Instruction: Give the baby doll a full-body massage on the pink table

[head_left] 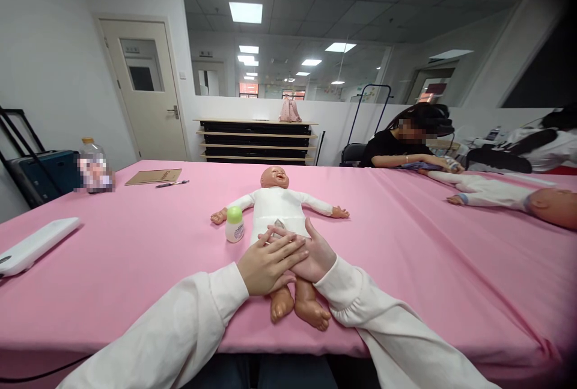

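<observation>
A baby doll (276, 199) in a white top lies on its back, head away from me, its bare feet toward me. Over its lower body my two hands meet. My right hand (315, 257) is turned palm up with fingers stretched out. Across its palm and fingers lies my left hand (269, 261), palm down, fingers straight and slightly spread. Neither hand shows an object in its grip. Just left of the doll's waist stands a small white bottle (235, 229) with a green cap. My hands hide the doll's hips and upper legs.
A pink cloth covers the table (180, 293). On its left are a white flat device (38, 245), a brown notebook (153, 177), a pen (171, 184) and a plastic bottle (94, 166). Another doll (496, 190) lies at right, near a person (396, 145) in black.
</observation>
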### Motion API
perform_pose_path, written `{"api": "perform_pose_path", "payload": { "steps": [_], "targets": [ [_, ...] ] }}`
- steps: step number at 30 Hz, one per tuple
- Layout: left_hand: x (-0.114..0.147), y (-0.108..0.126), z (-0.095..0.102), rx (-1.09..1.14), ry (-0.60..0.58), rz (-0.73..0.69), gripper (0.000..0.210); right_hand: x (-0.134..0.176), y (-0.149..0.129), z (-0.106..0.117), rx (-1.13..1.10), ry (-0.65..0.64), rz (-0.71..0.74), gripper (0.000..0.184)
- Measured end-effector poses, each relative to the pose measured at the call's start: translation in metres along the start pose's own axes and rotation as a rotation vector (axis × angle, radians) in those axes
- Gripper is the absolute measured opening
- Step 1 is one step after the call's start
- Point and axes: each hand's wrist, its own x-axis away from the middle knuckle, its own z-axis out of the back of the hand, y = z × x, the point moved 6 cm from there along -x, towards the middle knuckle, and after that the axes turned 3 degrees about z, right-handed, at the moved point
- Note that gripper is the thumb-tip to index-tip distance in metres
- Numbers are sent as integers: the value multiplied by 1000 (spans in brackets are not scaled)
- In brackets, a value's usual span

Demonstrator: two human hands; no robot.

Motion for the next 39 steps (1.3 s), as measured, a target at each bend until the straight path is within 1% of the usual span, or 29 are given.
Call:
{"api": "perform_pose_path", "payload": {
  "steps": [6,8,13,17,20,23,26,27,28,30,32,34,35,37,39],
  "targets": [
    [3,-9,0,-39,38,109,52,1,-5,-1,26,27,52,84],
    [4,-11,1,-30,78,137,49,1,-7,1,19,43,71,79],
    [9,-14,11,30,227,170,40,1,-11,11,-61,103,118,70],
    [9,-15,20,67,283,156,33,-1,-7,17,-109,142,75,67],
    [9,-16,23,104,290,152,29,-2,-4,18,-62,158,38,58],
    [12,-18,23,157,305,168,28,0,-5,19,31,154,31,47],
    [14,-24,17,260,285,237,31,4,-13,21,191,141,70,41],
    [12,-29,13,312,267,293,33,4,-19,23,254,147,86,39],
    [8,-36,8,375,248,377,36,3,-26,26,318,165,101,38],
    [-6,-57,-5,525,222,617,43,-4,-49,36,447,239,152,36],
    [-28,-84,-23,683,221,901,49,-19,-82,51,569,347,260,32],
    [-56,-113,-45,807,250,1125,53,-41,-121,68,661,459,411,23],
    [-70,-128,-57,833,272,1216,52,-53,-140,79,689,523,481,20],
    [-90,-158,-83,793,300,1405,46,-76,-174,105,727,682,613,21],
    [-98,-185,-111,744,289,1563,41,-96,-198,133,754,850,681,26]
  ]
}}
